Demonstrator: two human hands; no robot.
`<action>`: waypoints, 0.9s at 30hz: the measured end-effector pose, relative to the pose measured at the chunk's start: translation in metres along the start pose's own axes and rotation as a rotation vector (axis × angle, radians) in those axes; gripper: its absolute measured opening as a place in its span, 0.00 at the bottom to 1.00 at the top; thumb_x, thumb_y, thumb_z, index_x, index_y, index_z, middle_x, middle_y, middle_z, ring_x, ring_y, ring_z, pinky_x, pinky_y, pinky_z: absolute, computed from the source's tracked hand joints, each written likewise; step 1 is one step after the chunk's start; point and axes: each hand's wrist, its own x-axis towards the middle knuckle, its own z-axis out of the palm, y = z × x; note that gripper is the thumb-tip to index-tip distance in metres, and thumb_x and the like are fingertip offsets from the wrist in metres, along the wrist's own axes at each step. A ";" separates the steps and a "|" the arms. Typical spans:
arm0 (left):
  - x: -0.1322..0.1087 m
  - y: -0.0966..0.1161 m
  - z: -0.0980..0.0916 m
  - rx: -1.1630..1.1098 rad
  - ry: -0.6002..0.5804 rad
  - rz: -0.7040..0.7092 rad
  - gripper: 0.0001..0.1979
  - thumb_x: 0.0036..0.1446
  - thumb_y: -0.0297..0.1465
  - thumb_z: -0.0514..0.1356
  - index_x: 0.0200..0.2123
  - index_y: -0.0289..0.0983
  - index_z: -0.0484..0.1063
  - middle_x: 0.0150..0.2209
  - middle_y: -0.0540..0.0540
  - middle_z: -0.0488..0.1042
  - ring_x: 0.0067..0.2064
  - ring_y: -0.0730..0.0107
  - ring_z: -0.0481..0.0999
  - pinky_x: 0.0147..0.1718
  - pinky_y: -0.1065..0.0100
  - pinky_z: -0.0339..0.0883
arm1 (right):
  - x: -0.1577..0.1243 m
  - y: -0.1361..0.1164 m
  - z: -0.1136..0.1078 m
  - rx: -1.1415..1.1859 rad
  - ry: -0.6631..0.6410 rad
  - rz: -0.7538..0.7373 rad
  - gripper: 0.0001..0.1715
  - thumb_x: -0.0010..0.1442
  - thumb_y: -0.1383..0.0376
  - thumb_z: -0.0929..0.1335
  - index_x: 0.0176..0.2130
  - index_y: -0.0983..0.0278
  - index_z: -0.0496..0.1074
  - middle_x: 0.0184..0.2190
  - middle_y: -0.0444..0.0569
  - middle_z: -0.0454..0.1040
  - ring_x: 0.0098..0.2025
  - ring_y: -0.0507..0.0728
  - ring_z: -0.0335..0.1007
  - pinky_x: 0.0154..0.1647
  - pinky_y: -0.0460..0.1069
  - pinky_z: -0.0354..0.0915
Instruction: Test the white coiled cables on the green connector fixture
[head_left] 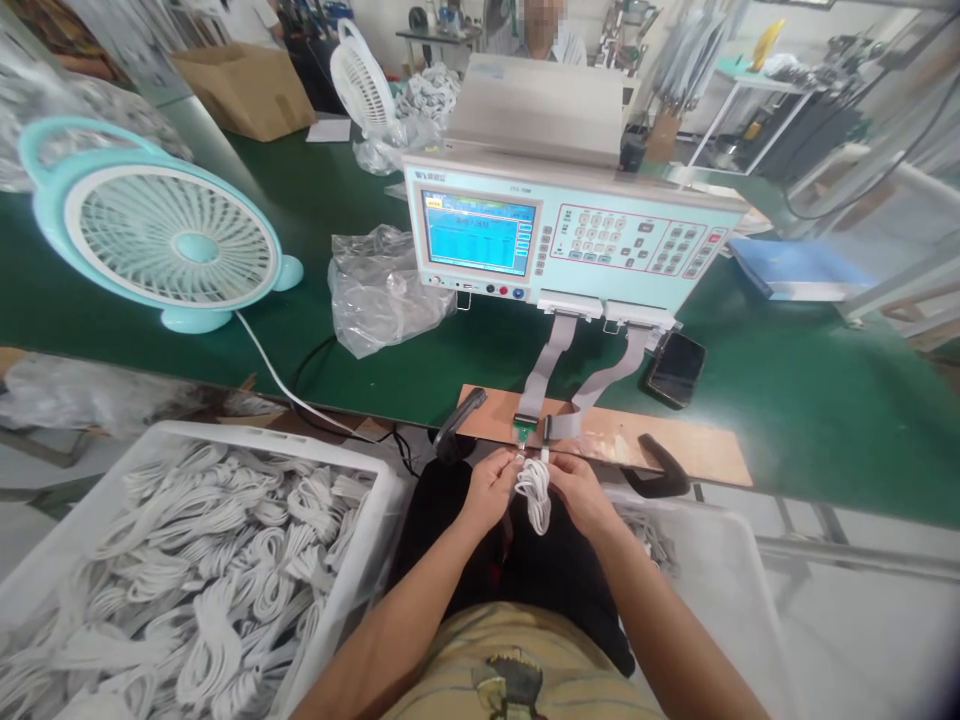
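Cable (533, 497) is hanging coiled below the board (705, 455), my left hand (491, 490) and right hand (581, 492) pinching its ends (545, 456) at the connectors (548, 428), where I am apparently seating them, the next push calling for straight alignment.

Forearms bare, angling inward from both sides toward the near edge of the table (817, 410). Left hand (491, 490): thumb and fingers drawn together in a pinch. Right hand (582, 492) just beside, fingers bent inward, hands apart.
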 end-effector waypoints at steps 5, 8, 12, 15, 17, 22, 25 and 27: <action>0.001 -0.004 0.004 0.003 0.048 0.024 0.12 0.52 0.34 0.56 0.20 0.36 0.69 0.23 0.50 0.65 0.28 0.72 0.62 0.30 0.73 0.57 | 0.003 0.005 -0.003 0.005 -0.001 -0.013 0.15 0.45 0.58 0.73 0.33 0.66 0.76 0.25 0.46 0.75 0.26 0.52 0.65 0.32 0.47 0.60; -0.001 -0.006 0.010 -0.025 0.107 -0.014 0.12 0.53 0.34 0.56 0.21 0.36 0.70 0.22 0.51 0.64 0.26 0.73 0.62 0.28 0.73 0.57 | 0.003 0.006 -0.003 0.007 0.001 -0.022 0.14 0.46 0.59 0.73 0.33 0.65 0.76 0.25 0.46 0.74 0.26 0.51 0.64 0.32 0.47 0.60; -0.008 -0.007 0.021 -0.069 0.196 -0.041 0.12 0.55 0.36 0.54 0.30 0.36 0.73 0.25 0.49 0.69 0.30 0.71 0.66 0.31 0.72 0.60 | 0.003 0.006 -0.003 0.003 0.011 -0.021 0.15 0.45 0.58 0.73 0.33 0.66 0.76 0.25 0.46 0.74 0.25 0.51 0.64 0.30 0.47 0.60; -0.009 -0.010 0.026 -0.071 0.194 -0.028 0.14 0.56 0.38 0.53 0.33 0.34 0.73 0.27 0.48 0.71 0.31 0.70 0.68 0.32 0.72 0.61 | 0.004 0.005 -0.002 -0.008 0.033 -0.020 0.16 0.45 0.58 0.73 0.32 0.66 0.76 0.24 0.47 0.74 0.25 0.52 0.65 0.30 0.46 0.60; -0.006 -0.015 0.027 -0.073 0.190 -0.024 0.15 0.56 0.39 0.53 0.32 0.34 0.73 0.26 0.49 0.70 0.29 0.72 0.67 0.31 0.72 0.61 | 0.005 0.005 -0.002 -0.014 0.045 -0.017 0.16 0.45 0.58 0.73 0.33 0.66 0.76 0.25 0.47 0.75 0.26 0.52 0.65 0.30 0.46 0.60; -0.008 -0.011 0.017 0.093 0.205 -0.053 0.16 0.53 0.39 0.55 0.22 0.33 0.69 0.19 0.52 0.65 0.24 0.75 0.64 0.25 0.73 0.58 | 0.003 0.009 -0.001 -0.016 0.138 -0.004 0.14 0.42 0.59 0.73 0.30 0.64 0.76 0.25 0.46 0.76 0.27 0.54 0.68 0.31 0.47 0.63; -0.022 0.011 -0.014 0.293 0.142 0.089 0.12 0.52 0.38 0.57 0.25 0.35 0.70 0.24 0.50 0.70 0.28 0.73 0.68 0.29 0.73 0.61 | 0.006 0.014 -0.002 -0.086 0.245 -0.047 0.14 0.42 0.58 0.73 0.29 0.64 0.76 0.26 0.47 0.76 0.29 0.56 0.70 0.31 0.49 0.65; -0.033 0.030 -0.052 0.459 0.134 0.201 0.09 0.53 0.36 0.57 0.30 0.36 0.71 0.31 0.48 0.73 0.34 0.71 0.70 0.36 0.71 0.62 | 0.011 0.016 -0.002 -0.174 0.269 -0.097 0.15 0.44 0.56 0.71 0.29 0.64 0.75 0.27 0.49 0.75 0.30 0.59 0.71 0.31 0.51 0.66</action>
